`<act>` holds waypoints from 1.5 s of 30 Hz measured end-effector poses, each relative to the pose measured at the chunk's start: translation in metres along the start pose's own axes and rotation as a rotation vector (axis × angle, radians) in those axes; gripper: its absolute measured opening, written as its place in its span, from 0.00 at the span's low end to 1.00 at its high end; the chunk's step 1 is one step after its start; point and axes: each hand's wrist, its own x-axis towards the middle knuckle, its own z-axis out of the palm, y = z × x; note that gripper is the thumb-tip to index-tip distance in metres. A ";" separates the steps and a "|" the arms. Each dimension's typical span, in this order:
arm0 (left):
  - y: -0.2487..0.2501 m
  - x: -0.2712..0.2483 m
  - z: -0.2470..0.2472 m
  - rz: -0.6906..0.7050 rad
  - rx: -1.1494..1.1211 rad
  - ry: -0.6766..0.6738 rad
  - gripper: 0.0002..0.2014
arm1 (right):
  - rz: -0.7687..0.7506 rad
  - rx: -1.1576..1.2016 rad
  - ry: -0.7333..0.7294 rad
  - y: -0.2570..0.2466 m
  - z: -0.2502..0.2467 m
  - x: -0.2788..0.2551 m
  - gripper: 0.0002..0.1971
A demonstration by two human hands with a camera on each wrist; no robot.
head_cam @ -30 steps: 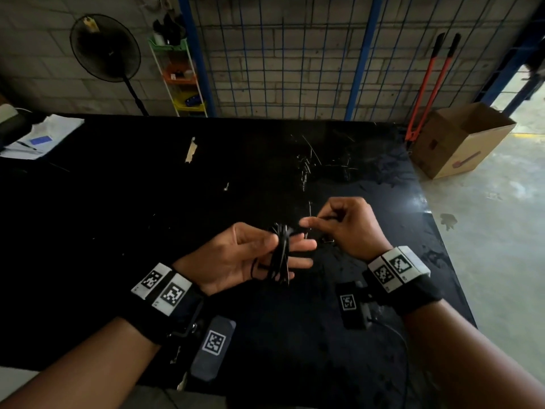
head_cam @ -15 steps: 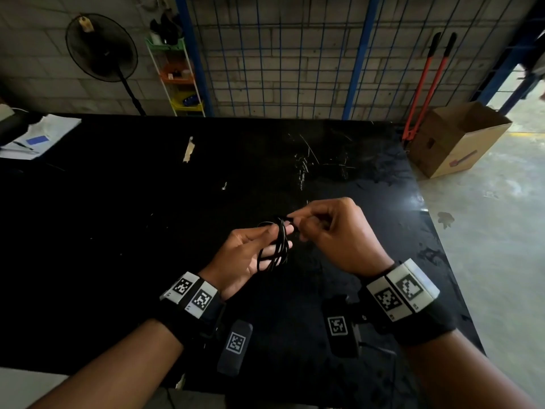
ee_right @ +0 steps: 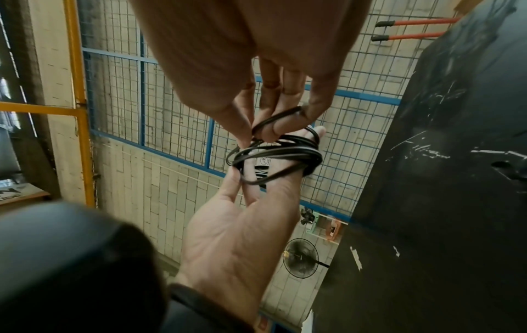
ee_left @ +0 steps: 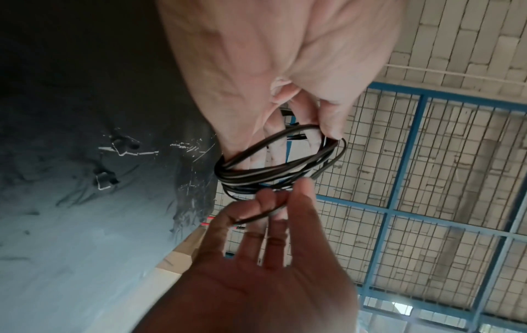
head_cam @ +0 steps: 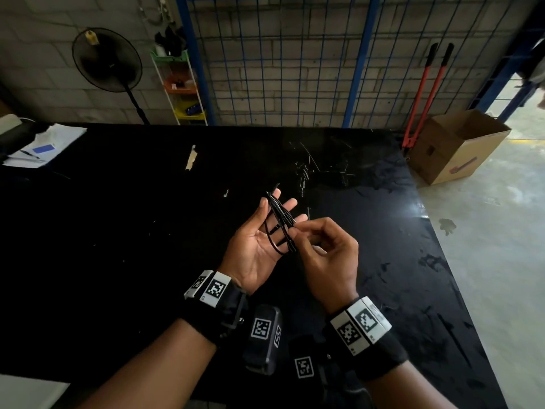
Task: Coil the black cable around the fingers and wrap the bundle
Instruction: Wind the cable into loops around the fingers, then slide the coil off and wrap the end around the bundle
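The black cable (head_cam: 280,222) is wound in several loops round the straight fingers of my left hand (head_cam: 253,246), which is held palm up over the table. Its thumb lies against the edge of the coil (ee_left: 273,171). My right hand (head_cam: 327,255) is just right of the coil, thumb and fingertips pinching a loose strand of the cable. The right wrist view shows that strand curving between the right fingertips (ee_right: 279,112) just above the coil (ee_right: 279,153) on the left hand (ee_right: 236,236). A short cable end sticks up past the left fingertips.
The black table (head_cam: 118,231) carries papers (head_cam: 44,146) at far left, a tape scrap (head_cam: 191,156) and small bits of wire (head_cam: 303,172). Behind are a mesh fence (head_cam: 280,54), a fan (head_cam: 107,59) and a shelf rack (head_cam: 182,84). An open cardboard box (head_cam: 454,146) and red bolt cutters (head_cam: 424,93) stand right.
My left hand has turned from fingers pointing right to fingers pointing away, palm up. My right hand has come from the far right of the coil to its near right side, still pinching the strand.
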 end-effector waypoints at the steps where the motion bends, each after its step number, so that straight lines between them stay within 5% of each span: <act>1: 0.000 0.000 0.002 0.005 -0.022 0.005 0.22 | -0.031 -0.017 0.011 0.001 0.000 -0.001 0.05; 13: 0.001 0.002 0.011 0.033 -0.143 -0.002 0.21 | -0.425 -0.391 0.117 0.013 0.001 0.001 0.02; 18: 0.000 0.003 0.009 0.044 -0.154 -0.005 0.21 | -0.524 -0.486 -0.005 0.021 0.000 -0.004 0.12; 21: -0.003 0.004 0.009 0.030 -0.155 -0.005 0.20 | -0.484 -0.461 -0.047 0.027 0.003 -0.004 0.18; 33: -0.010 0.011 0.016 -0.003 -0.253 0.085 0.22 | -0.432 -0.374 0.053 0.030 -0.005 0.022 0.06; 38: 0.004 0.011 0.008 -0.048 -0.030 0.124 0.21 | -0.326 -0.327 0.099 0.025 -0.024 0.041 0.05; 40: 0.008 0.008 -0.002 0.064 0.151 0.178 0.16 | -0.307 -0.362 0.051 0.024 -0.037 0.048 0.04; 42: 0.011 0.003 -0.009 0.346 0.507 0.243 0.12 | -0.266 -0.418 -0.045 0.024 -0.050 0.052 0.04; 45: 0.016 -0.001 -0.010 0.723 1.091 0.090 0.13 | -0.218 -0.458 -0.267 0.022 -0.060 0.053 0.04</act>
